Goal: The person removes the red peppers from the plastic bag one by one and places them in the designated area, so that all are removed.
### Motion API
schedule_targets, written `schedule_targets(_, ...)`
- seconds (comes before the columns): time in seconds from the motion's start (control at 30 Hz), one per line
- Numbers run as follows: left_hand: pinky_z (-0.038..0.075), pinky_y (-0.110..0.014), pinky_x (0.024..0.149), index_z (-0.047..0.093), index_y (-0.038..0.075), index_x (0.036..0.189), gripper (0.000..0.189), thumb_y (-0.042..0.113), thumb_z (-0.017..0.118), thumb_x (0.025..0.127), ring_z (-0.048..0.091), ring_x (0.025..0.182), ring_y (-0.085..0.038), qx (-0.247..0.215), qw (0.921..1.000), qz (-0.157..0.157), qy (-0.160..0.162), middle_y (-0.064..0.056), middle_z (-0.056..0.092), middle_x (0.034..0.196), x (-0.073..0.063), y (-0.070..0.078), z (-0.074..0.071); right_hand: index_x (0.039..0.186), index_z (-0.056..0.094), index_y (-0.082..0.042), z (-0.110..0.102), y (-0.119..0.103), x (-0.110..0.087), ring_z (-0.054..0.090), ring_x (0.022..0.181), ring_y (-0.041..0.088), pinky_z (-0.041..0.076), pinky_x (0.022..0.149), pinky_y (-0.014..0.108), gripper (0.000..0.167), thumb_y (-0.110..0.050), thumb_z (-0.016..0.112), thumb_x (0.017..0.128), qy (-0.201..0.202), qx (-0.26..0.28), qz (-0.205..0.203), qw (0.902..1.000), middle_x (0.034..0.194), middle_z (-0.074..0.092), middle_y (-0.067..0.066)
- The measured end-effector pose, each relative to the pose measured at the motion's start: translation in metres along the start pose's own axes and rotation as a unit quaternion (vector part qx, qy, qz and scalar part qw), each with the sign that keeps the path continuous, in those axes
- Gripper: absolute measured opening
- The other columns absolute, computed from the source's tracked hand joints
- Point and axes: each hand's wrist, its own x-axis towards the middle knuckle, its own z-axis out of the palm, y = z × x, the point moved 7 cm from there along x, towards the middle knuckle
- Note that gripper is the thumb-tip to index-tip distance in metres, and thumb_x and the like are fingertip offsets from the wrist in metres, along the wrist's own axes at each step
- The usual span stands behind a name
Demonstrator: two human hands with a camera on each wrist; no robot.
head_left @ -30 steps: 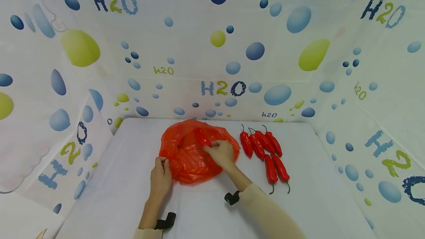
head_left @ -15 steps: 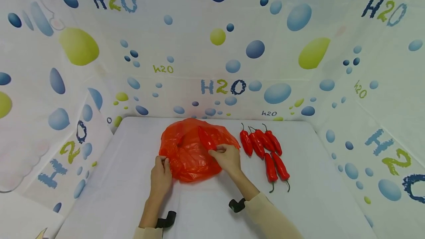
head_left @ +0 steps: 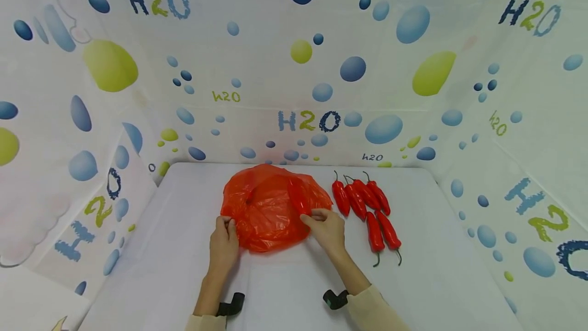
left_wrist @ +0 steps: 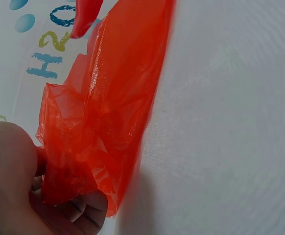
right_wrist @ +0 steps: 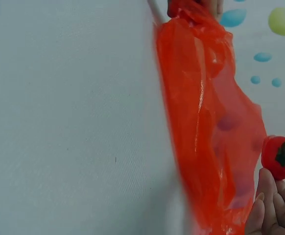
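Observation:
A crinkled red plastic bag (head_left: 264, 213) lies on the white table, its mouth spread. My left hand (head_left: 223, 246) pinches the near left edge of the bag; in the left wrist view its thumb and fingers (left_wrist: 94, 210) are around the bunched film. In my right hand (head_left: 328, 231) is a red chili pepper (head_left: 298, 195), pinched near its stem end over the bag's right part. The right wrist view shows that pepper's green stem (right_wrist: 283, 156) beside the raised bag edge. What lies inside the bag cannot be made out.
Several red chili peppers (head_left: 365, 198) lie to the right of the bag in an upper group, with two more (head_left: 375, 234) below them. White sheeting (head_left: 257, 65) printed with blue and green drops surrounds the table (head_left: 441, 269) at the back and sides.
My right hand has shifted to the right and a little toward the front, carrying the chili pepper across the bag. The left hand keeps its place on the bag's edge.

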Motion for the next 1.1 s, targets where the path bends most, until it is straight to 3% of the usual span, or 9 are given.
schedule_targets(0.2, 0.046, -0.034, 0.072, 0.051, 0.000, 0.117, 0.014, 0.013, 0.047, 0.111, 0.053, 0.078, -0.025, 0.005, 0.9998, -0.012, -0.012, -0.013, 0.058, 0.089, 0.002, -0.005, 0.001, 0.109, 0.079, -0.007, -0.017, 0.005, -0.009, 0.072, 0.075, 0.017, 0.060, 0.066, 0.033, 0.034, -0.033, 0.085, 0.087, 0.034, 0.026, 0.009, 0.9990, 0.088, 0.076, 0.003)
schedule_targets(0.47, 0.045, -0.035, 0.071, 0.051, -0.001, 0.117, 0.015, 0.011, 0.046, 0.111, 0.053, 0.076, -0.025, 0.008, 0.9999, -0.001, -0.007, -0.013, 0.058, 0.087, 0.000, -0.006, 0.001, 0.105, 0.081, -0.007, -0.039, 0.018, -0.019, 0.070, 0.075, 0.016, 0.056, 0.063, 0.029, 0.031, -0.033, 0.084, 0.088, 0.067, 0.001, -0.008, 0.9977, 0.087, 0.077, 0.003)
schedule_targets(1.1, 0.047, -0.026, 0.071, 0.049, 0.000, 0.122, 0.021, 0.018, 0.043, 0.113, 0.053, 0.080, -0.025, 0.001, 0.9988, -0.031, -0.037, -0.013, 0.056, 0.090, 0.000, -0.007, 0.007, 0.110, 0.079, -0.006, -0.089, 0.061, -0.039, 0.071, 0.079, 0.020, 0.055, 0.066, 0.026, 0.036, -0.034, 0.085, 0.088, 0.110, -0.017, 0.054, 0.9924, 0.093, 0.077, 0.008)
